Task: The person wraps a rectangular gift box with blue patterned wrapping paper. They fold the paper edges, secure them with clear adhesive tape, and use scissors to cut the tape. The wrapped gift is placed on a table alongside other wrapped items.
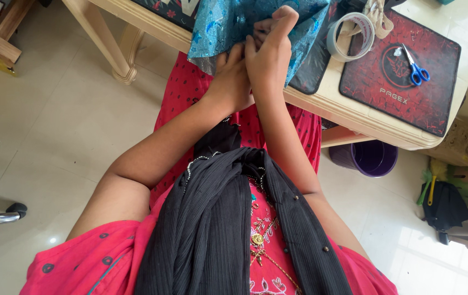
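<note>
Pale tiled floor lies under a cream table, viewed from above the seated person's lap. Both hands meet at the table's near edge on a blue patterned fabric. Right hand: fingers curled and pressed together, pinching a fold of the fabric. Left hand: touching the right, just below it, fingers tucked under the cloth edge; whether they clamp it cannot be told.

Judgement: the fabric is light, limp and somewhat slick, not fragile; best taken at a hem or fold, as at the grip. It drapes away from the grip across the table, long axis unclear because it is bunched.

Beyond the grip, to its right: a tape roll, blue-handled scissors on a red-and-black mat.
</note>
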